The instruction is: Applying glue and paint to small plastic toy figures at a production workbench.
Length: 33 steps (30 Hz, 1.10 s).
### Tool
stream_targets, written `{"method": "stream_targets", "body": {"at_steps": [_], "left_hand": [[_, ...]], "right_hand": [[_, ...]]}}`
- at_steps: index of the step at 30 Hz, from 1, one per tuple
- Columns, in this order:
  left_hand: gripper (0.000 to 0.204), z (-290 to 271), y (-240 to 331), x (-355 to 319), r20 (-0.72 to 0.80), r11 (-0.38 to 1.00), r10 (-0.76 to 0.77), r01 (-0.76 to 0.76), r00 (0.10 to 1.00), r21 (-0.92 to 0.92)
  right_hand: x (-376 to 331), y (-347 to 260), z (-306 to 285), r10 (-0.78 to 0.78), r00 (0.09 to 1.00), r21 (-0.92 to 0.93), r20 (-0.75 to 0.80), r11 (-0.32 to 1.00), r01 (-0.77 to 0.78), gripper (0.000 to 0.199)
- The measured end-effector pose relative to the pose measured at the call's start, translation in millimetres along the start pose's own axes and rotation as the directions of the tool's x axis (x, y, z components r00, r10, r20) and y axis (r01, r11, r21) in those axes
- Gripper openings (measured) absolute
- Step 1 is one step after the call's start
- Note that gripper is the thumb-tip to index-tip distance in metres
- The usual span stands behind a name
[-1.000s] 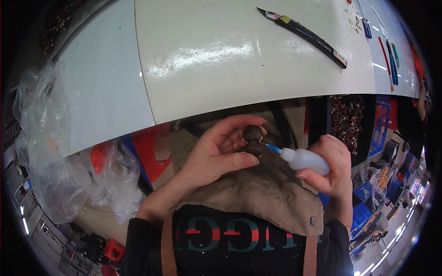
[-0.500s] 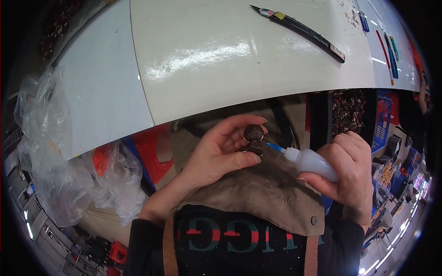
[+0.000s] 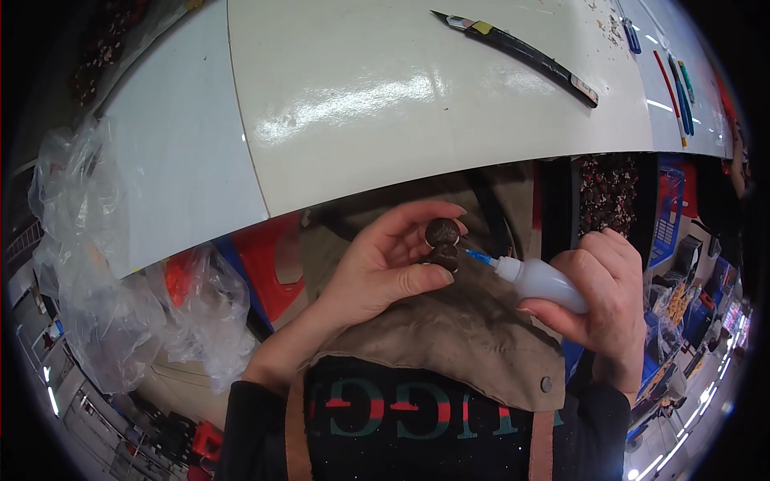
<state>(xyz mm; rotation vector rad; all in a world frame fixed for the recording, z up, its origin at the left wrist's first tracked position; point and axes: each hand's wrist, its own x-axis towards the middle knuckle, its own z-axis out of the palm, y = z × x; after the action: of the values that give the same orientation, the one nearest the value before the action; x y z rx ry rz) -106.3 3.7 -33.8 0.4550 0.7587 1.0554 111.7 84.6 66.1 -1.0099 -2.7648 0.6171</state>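
My left hand (image 3: 377,268) pinches a small dark brown rounded piece (image 3: 442,242) between thumb and fingertips, held below the white table's near edge (image 3: 417,180). My right hand (image 3: 600,297) grips a small white squeeze bottle (image 3: 539,282) with a blue nozzle. The nozzle tip touches the right side of the dark piece. Both hands are over my lap, above a tan apron (image 3: 449,337).
A long black utility knife (image 3: 517,52) lies on the far part of the white table. Several coloured pens (image 3: 674,80) lie at the far right. Crumpled clear plastic bags (image 3: 96,264) hang at my left. A red stool (image 3: 265,256) stands under the table.
My right hand with the bottle shifted slightly right and down, while the nozzle stays at the dark piece. My left hand has hardly moved.
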Motion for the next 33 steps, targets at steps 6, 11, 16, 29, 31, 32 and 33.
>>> {"method": "stream_targets", "body": {"at_steps": [6,11,16,29,31,32,33], "left_hand": [[0.064,13.3,10.2,3.5,0.030,0.999,-0.020,0.021,0.999,-0.034],[0.062,55.6,24.7,28.1,0.063,1.000,-0.027,0.028,0.998,-0.010],[0.062,138.1,47.5,48.1,-0.005,0.996,-0.071,0.072,0.997,0.050],[0.053,131.9,8.1,43.2,0.058,0.998,-0.049,0.047,0.997,0.028],[0.053,123.0,0.5,46.9,0.061,0.997,-0.068,0.066,0.996,0.042],[0.054,117.4,-4.2,50.7,0.077,0.998,-0.054,0.050,0.996,0.044],[0.054,111.5,-7.8,53.9,0.045,0.997,-0.064,0.062,0.997,0.049]], "right_hand": [[-11.4,18.9,0.4,0.036,0.998,0.148,-0.049,0.989,-0.028,0.042],[-37.2,70.3,-31.9,0.347,0.906,0.724,-0.242,0.686,-0.069,0.044],[-44.0,152.2,-125.7,0.580,0.664,0.661,-0.471,0.731,-0.170,0.040],[-23.3,298.2,-132.2,0.483,0.607,0.479,-0.632,0.858,-0.184,0.033],[-38.7,306.1,-123.8,0.373,0.548,0.238,-0.749,0.923,-0.303,0.035],[-37.8,287.3,-116.9,0.372,0.487,0.249,-0.790,0.921,-0.300,0.036],[-40.6,257.2,-107.2,0.372,0.423,0.260,-0.827,0.918,-0.299,0.037]]}}
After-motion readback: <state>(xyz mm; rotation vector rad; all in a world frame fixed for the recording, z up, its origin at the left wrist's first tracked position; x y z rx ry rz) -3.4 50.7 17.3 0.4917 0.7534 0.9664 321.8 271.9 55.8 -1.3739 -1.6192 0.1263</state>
